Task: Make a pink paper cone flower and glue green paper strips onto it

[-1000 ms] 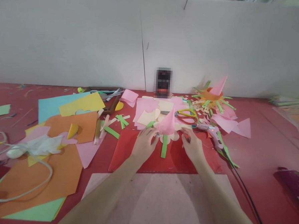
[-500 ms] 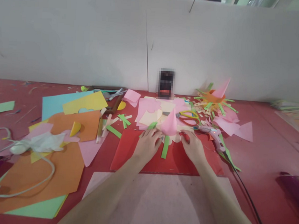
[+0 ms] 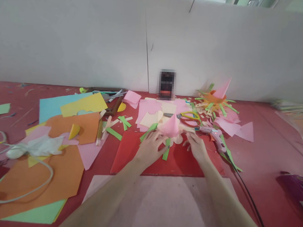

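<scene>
A paper flower lies on the red board (image 3: 138, 163), with a pink paper cone (image 3: 171, 126) on cream scalloped petals (image 3: 178, 139) and green strips (image 3: 165, 154) sticking out. My left hand (image 3: 151, 147) rests at the flower's left side, fingers stretched forward over a green strip and thumb reaching toward the front strip. Whether its fingertips press on the petals is hard to tell. On the right, my right hand (image 3: 197, 146) is beside the petals, fingers apart and curved, with nothing seen in them.
Scissors (image 3: 189, 117) lie behind the flower. To the right are a glue gun (image 3: 216, 137) with a black cord and a second paper flower (image 3: 215, 97). Coloured paper sheets (image 3: 62, 169) and a white cable (image 3: 52, 176) cover the left. A blurred upright device (image 3: 166, 83) leans on the wall.
My left hand's thumb has spread out toward the front green strip. My right hand has opened a little at the flower's side. The view has shifted slightly.
</scene>
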A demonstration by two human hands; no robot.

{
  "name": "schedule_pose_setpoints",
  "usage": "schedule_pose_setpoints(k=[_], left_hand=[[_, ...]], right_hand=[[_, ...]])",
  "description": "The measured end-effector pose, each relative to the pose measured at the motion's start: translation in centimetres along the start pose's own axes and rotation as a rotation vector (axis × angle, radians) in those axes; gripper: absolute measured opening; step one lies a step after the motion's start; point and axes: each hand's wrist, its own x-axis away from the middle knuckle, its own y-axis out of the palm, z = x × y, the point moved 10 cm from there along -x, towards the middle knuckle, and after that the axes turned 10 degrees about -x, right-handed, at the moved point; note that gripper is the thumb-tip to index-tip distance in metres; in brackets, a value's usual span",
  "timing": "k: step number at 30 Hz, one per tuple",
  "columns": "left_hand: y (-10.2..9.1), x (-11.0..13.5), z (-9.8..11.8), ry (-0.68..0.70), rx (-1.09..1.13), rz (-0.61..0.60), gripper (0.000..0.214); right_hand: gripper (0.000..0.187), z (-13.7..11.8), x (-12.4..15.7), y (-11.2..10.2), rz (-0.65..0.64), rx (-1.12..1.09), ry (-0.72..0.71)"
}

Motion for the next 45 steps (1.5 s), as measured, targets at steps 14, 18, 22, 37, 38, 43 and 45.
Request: schedule_pose_setpoints(k=[14, 18, 22, 37, 38, 43, 45], left_hand=[[0.0, 0.2, 0.8, 0.094, -0.039, 0.053, 0.027], [-0.8, 0.1, -0.6, -0.047, -0.04, 0.095, 0.02], [-0.5, 0.1, 1.4, 0.085, 0.008, 0.019, 0.018], [-0.8, 0.0, 1.3, 0.063, -0.132, 0.043, 0.023], [-0.8, 0.0, 1.0, 0.036, -0.137, 0.053, 0.023], [-1.1, 0.0, -0.6, -0.081, -0.122, 0.063, 0.019], [-1.9, 0.1, -2.1, -0.192, -0.168, 0.082, 0.016]], right_hand=[[0.043, -0.9, 1.2, -1.4, 0.102, 0.161, 0.066], [0.042, -1.4, 1.4, -1.4, 0.104, 0.236, 0.071], [0.041, -1.3, 1.3, -1.6, 0.106, 0.263, 0.062], [0.043, -1.5, 1.4, -1.3, 0.113, 0.229, 0.016], [0.043, -1.6, 1.5, -1.1, 0.1, 0.254, 0.008], [0.04, -1.9, 1.5, -0.4, 0.05, 0.315, -0.049], [0.039, -2.0, 1.6, 0.0, 0.018, 0.34, -0.074]])
